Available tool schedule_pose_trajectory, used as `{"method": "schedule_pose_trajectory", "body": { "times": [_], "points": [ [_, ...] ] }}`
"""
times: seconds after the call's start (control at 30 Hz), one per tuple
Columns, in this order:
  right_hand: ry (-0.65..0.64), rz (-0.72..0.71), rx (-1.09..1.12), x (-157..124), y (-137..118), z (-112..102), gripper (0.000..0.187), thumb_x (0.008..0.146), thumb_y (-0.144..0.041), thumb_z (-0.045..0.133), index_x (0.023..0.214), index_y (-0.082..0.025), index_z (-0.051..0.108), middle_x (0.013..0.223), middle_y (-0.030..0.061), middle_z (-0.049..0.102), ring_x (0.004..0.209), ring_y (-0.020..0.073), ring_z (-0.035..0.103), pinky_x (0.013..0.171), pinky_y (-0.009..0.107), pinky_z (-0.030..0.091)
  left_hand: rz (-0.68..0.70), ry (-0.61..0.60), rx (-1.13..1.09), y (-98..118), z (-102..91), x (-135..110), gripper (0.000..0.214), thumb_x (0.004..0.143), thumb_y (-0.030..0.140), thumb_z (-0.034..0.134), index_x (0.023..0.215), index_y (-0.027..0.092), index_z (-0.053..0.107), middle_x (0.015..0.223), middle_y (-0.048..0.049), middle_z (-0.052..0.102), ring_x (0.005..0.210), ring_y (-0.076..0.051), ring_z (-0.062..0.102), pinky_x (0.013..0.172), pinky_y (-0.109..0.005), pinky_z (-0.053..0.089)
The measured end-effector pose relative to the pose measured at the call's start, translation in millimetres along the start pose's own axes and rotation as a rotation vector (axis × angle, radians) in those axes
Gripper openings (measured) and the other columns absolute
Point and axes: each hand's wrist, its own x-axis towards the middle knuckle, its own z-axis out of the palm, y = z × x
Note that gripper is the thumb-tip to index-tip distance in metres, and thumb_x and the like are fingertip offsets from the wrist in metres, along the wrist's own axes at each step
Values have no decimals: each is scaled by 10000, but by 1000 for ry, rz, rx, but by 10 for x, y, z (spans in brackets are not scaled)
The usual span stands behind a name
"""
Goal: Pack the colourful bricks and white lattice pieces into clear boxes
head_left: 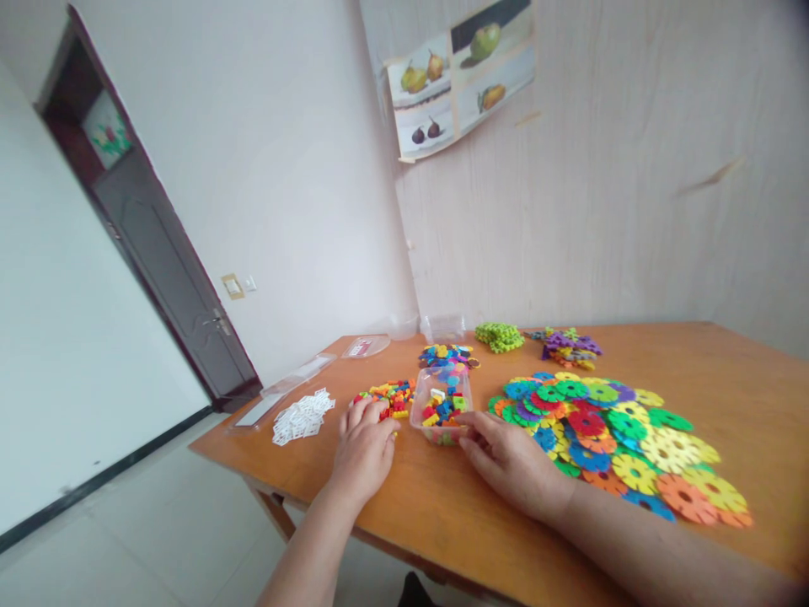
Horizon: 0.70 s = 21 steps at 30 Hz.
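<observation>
My left hand [366, 445] rests on a pile of small colourful building bricks [400, 396], its fingers somewhat apart and their tips partly hidden among the pieces. To the right of that pile stands a clear plastic box [417, 415] with red, yellow, blue and green bricks [446, 408] inside. My right hand [506, 459] is closed on the box's near right corner, the index finger at the rim and the thumb against the outside.
Flower-shaped plastic discs [623, 434] spread across the table [442, 497] at right. White plastic pieces [304, 417] lie at left. Green pieces [499, 336], purple pieces [569, 344] and a mixed-colour pile [447, 355] sit farther back, near clear packaging [442, 327].
</observation>
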Motion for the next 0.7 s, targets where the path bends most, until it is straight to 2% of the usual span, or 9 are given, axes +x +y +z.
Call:
{"method": "schedule_pose_trajectory", "body": {
  "times": [0.17,0.37,0.53,0.7],
  "points": [
    [10,-13,-15,6,32,20,307,939,-304,460,1210,-243,590,989,39,689,853,190,664,738,291,477,6,26,-9,16,-20,38,156,846,159,567,851,268,680,1238,-28,625,1272,-292,422,1059,-499,328],
    [9,-15,-12,-5,55,39,305,936,-301,466,1210,-246,589,1009,40,691,861,187,666,748,285,477,-112,100,-90,132,-118,260,152,918,232,510,891,243,659,943,-45,674,923,-230,566,842,-390,441],
    [7,-14,-8,-2,36,24,291,935,-293,469,1193,-242,594,1001,44,691,852,187,664,760,286,478,-117,150,-324,269,-111,468,149,919,255,526,933,238,673,975,-35,702,954,-201,623,854,-348,475],
    [-4,-10,-2,-5,26,12,291,949,-322,459,1195,-237,592,1021,57,695,864,195,665,759,291,482,-154,180,-558,217,-32,531,274,933,265,510,1169,234,645,1122,-56,715,1042,-184,661,910,-335,503]
  ]
}}
